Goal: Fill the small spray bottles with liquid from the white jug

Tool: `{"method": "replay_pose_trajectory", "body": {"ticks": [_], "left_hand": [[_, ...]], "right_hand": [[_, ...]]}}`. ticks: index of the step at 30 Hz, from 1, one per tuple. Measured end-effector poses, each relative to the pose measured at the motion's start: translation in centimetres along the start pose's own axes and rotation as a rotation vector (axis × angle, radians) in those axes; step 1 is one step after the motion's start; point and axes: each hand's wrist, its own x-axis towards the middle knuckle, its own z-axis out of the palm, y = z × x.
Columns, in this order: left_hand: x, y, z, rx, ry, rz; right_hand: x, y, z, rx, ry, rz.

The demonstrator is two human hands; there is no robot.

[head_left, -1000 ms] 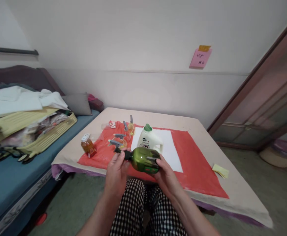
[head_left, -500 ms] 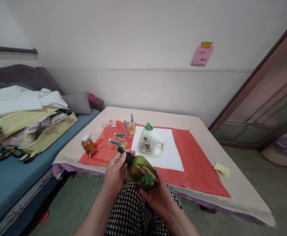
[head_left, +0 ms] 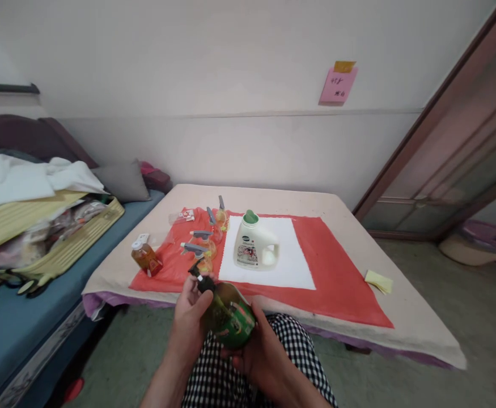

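The green bottle (head_left: 229,320) is glossy, see-through plastic with a black plastic pump (head_left: 199,277). Behind it, the white jug (head_left: 254,247) is smooth, matt plastic. The red sheet (head_left: 341,283) under the jug looks thin and slightly shiny, the white sheet (head_left: 292,263) like matt paper. The table cover (head_left: 405,317) is matt beige cloth.

wall (head_left: 230,68): plain white, carrying a pink note (head_left: 336,85)
bed (head_left: 18,317): sitting left, blue
floor (head_left: 464,317): looking grey-green

One head-worn camera looks forward and down, close over the lap, facing the table (head_left: 358,204) and wall beyond.
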Motion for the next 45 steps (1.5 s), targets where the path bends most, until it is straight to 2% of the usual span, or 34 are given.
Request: {"method": "replay_pose_trajectory", "body": {"ticks": [3, 6, 8, 13, 16, 18, 21, 23, 25, 29, 32, 35, 40, 45], "left_hand": [[0.2, -0.2, -0.2, 0.028, 0.035, -0.014], [0.7, -0.5, -0.6, 0.014, -0.072, -0.103], [1.1, -0.9, -0.7, 0.065, -0.085, -0.115], [1.7, -1.7, -0.4, 0.369, -0.087, -0.094], [2.1, -1.9, -0.5, 0.449, -0.105, -0.1], [2.8, -2.0, -0.7, 0.477, -0.08, -0.088], [4.6, -2.6, -0.8, 0.482, 0.066, -0.013], [6.4, -3.7, -0.6, 0.486, 0.178, 0.064], [8.7, -5.3, -0.4, 0.55, 0.233, 0.14], [13.3, -10.2, -0.7, 0.904, 0.259, 0.318], [15.8, -13.7, -1.9, 1.008, 0.226, 0.348], [17.0, -16.3, -3.7, 1.075, 0.18, 0.378], [17.2, -18.3, -5.9, 1.205, 0.088, 0.452], [17.2, -18.4, -6.2, 1.259, 0.074, 0.404]], "right_hand": [[0.1, 0.1, -0.2, -0.027, -0.002, 0.069], [0.3, 0.0, -0.6, -0.028, 0.013, 0.161], [0.6, -0.2, -1.0, -0.03, 0.013, 0.148], [1.6, -0.7, -2.2, -0.063, 0.029, 0.112], [2.3, -1.1, -3.5, -0.228, 0.091, 0.093], [2.7, -2.4, -4.6, -0.485, 0.197, -0.061], [3.0, -6.6, -6.3, -0.833, 0.445, -0.565], [3.4, -10.3, -7.4, -0.879, 0.605, -0.84], [4.0, -13.9, -8.3, -0.917, 0.694, -0.97], [6.4, -18.9, -9.6, -1.013, 0.76, -1.01], [8.5, -21.0, -10.2, -1.037, 0.715, -0.995], [10.0, -22.1, -10.5, -1.026, 0.663, -0.968], [11.1, -22.6, -11.0, -0.873, 0.642, -0.977], [10.6, -24.3, -11.7, -0.724, 0.683, -1.064]]}}
